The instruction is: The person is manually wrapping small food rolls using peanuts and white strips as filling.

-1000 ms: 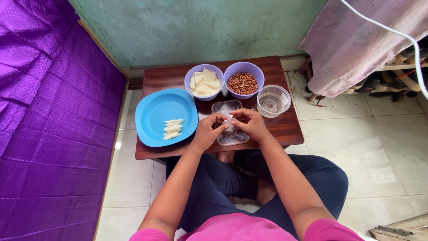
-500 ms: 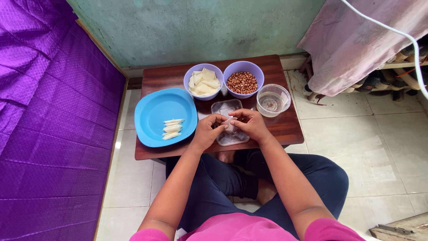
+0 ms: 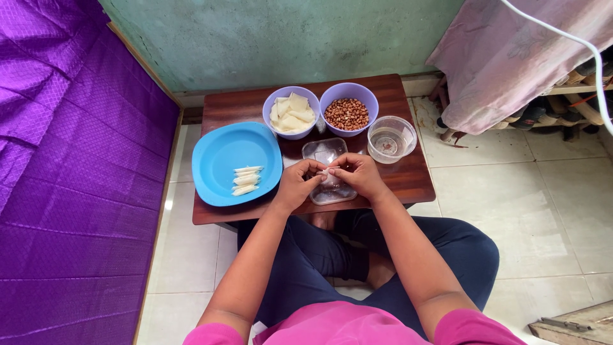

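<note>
Hands: left (image 3: 295, 185), right (image 3: 359, 176) pinching wrapper (image 3: 330, 171)

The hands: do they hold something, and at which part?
Both the left hand and the right hand pinch a small pale wrapper by its ends, above the clear tray.

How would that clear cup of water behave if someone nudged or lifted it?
The clear cup looks like thin plastic, so probably light and a bit squashy. It seems only shallowly filled, so it may slide on the smooth wooden table rather than tip, though the water could slosh.
</note>
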